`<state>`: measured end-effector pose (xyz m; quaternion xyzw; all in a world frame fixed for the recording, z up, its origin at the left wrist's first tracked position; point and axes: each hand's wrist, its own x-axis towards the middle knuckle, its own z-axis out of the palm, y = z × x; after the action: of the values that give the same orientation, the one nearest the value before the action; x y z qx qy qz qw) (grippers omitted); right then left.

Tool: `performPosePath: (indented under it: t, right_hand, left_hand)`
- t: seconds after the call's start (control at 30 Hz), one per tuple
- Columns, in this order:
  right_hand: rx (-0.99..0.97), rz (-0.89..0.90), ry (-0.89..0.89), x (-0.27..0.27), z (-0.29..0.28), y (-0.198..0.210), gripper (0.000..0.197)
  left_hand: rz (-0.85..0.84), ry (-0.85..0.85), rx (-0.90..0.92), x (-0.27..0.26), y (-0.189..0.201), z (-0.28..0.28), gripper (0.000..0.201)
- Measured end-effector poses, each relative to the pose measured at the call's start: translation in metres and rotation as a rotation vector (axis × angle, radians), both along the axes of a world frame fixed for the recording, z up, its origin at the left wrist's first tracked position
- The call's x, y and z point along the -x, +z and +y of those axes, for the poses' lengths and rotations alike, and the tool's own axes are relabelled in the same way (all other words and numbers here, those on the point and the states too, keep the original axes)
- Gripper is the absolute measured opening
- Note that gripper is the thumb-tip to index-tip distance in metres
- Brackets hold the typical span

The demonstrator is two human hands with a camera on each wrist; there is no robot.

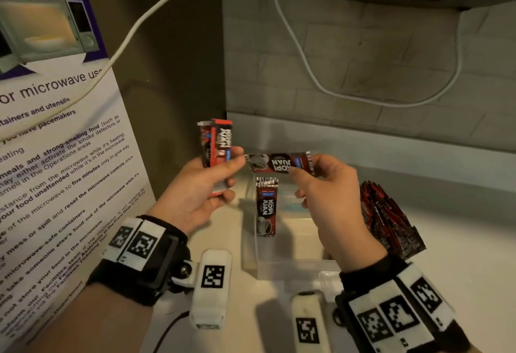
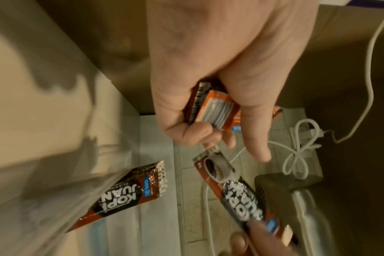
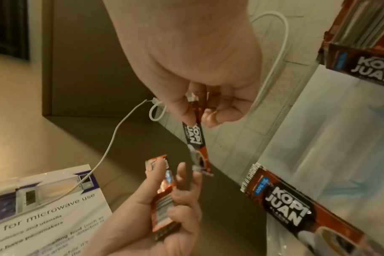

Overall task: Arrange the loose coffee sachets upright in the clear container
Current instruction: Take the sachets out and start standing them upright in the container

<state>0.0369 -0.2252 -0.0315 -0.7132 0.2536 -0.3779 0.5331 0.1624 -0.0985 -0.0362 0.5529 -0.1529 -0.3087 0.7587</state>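
My left hand holds a small bundle of sachets upright, thumb and fingers curled around them. My right hand pinches one sachet between thumb and forefinger; it lies horizontal above the clear container, and its far end is at my left fingertips, perhaps touching them. Inside the container one sachet stands upright at the left wall. To the right, beside the container, a pile of loose sachets lies on the white counter. A microwave poster hangs at my left.
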Motion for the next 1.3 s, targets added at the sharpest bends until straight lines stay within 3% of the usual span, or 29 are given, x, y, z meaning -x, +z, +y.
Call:
performPosePath:
  t: [0.13, 0.23, 0.4, 0.57, 0.77, 1.0, 1.13, 1.3]
  right_hand:
    - [-0.123, -0.070, 0.119, -0.001, 0.006, 0.009, 0.013]
    - [-0.139, -0.085, 0.114, -0.006, 0.006, 0.006, 0.016]
    - [-0.046, 0.077, -0.096, -0.014, -0.009, -0.025, 0.014]
    - [-0.092, 0.414, -0.004, -0.022, -0.010, -0.051, 0.026]
    - [-0.040, 0.517, -0.032, -0.037, -0.007, -0.060, 0.029]
    - [0.022, 0.550, -0.040, -0.040, -0.004, -0.068, 0.022]
    - [0.078, 0.681, 0.028, -0.038, -0.001, -0.066, 0.031]
    - [0.202, 0.784, 0.064, -0.041, 0.003, -0.066, 0.015]
  left_hand:
    - [-0.149, -0.110, -0.211, 0.011, -0.010, -0.010, 0.029]
    - [-0.148, -0.172, -0.248, 0.019, -0.016, -0.014, 0.028]
    - [0.089, -0.029, -0.196, 0.012, -0.020, -0.015, 0.019]
    - [0.263, 0.040, -0.139, 0.004, -0.031, -0.008, 0.015]
    - [0.223, 0.031, -0.260, 0.007, -0.047, -0.006, 0.019]
    - [0.230, 0.001, -0.220, 0.014, -0.048, -0.007, 0.033]
    - [0.189, -0.031, -0.202, 0.019, -0.046, -0.009, 0.023]
    - [0.094, -0.077, -0.150, 0.026, -0.042, -0.011, 0.022]
